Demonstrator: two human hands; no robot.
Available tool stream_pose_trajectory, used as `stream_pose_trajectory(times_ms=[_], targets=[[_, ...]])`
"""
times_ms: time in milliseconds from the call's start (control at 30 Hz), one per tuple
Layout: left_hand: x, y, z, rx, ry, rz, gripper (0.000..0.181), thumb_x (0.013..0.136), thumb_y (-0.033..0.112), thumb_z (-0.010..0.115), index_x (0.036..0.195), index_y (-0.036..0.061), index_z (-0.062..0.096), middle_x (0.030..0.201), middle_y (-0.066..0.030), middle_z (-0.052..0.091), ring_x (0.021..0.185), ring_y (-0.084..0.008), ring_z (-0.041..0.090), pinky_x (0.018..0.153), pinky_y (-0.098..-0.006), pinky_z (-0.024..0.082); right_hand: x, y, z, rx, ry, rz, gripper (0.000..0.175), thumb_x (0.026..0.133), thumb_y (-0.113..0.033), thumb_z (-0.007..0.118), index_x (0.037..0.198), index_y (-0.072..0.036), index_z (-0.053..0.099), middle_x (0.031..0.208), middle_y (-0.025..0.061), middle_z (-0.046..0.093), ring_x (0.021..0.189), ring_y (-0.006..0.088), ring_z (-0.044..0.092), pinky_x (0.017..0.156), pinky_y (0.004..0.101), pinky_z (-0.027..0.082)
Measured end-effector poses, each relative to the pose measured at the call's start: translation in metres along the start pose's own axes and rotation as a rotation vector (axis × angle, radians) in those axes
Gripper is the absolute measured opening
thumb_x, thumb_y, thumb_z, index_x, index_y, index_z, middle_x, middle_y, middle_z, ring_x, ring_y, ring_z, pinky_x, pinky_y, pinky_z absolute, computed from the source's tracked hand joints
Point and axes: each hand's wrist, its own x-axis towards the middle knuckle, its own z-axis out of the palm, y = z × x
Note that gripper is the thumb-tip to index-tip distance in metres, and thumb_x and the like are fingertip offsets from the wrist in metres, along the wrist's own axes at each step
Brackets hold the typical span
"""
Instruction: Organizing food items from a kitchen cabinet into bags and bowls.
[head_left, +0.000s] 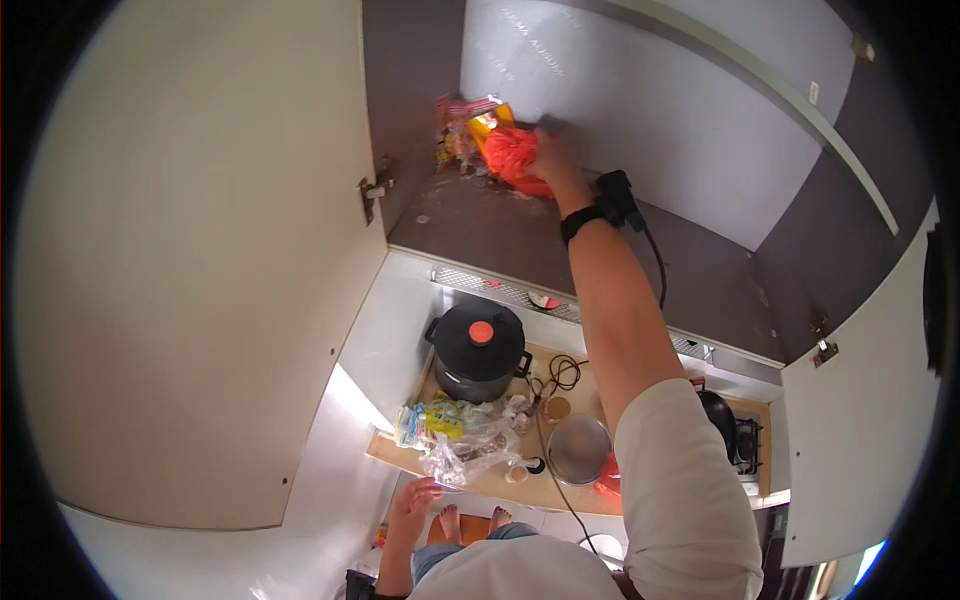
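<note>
My right hand (551, 157) reaches to the back of the upper cabinet, with its fingers against a crumpled red plastic bag (511, 156). The hand is blurred and its fingertips are partly hidden, but it appears to grip the bag. Directly beside the bag are a yellow-orange packet (491, 118) and clear plastic packaging with red stripes (454, 135). My left hand (418, 495) hangs low, fingers loosely bent and holding nothing visible. It is nearest to a clear plastic bag (450, 461) at the counter's front edge.
Open cabinet doors stand at left (210, 262) and right (862, 420). A black pot (480, 360), a round metal lid or pan (579, 448) and a gas stove (746, 442) are below. A cable (555, 472) trails downward. My feet are on an orange stool (471, 529).
</note>
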Motion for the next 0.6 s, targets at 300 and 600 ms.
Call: stream_pose_trajectory(times_ms=[300,600], targets=[[0.006,0.002,-0.017,-0.057,0.036,0.036,0.025,0.085,0.002,0.047,0.11,-0.0024,0.048,0.097,-0.0113,0.058,0.094,-0.0183,0.056,0.086,-0.0299,0.043,0.035,0.077,-0.022,0.2,0.116,-0.035,0.046,0.071,-0.011,0.064,0.114,-0.007,0.048,0.112,0.0212,0.052,0.098,0.0378,0.054,0.081,0.0408,0.047],[0.038,0.057,0.021,0.136,-0.104,0.207,0.025,0.084,0.006,0.053,0.109,0.0006,0.051,0.097,-0.0104,0.059,0.092,-0.0162,0.057,0.08,-0.0272,0.044,-0.114,0.059,-0.122,1.634,-0.165,0.2,0.046,0.079,-0.004,0.055,0.122,-0.003,0.039,0.118,0.0118,0.048,0.104,0.0234,0.052,0.084,0.0375,0.047]])
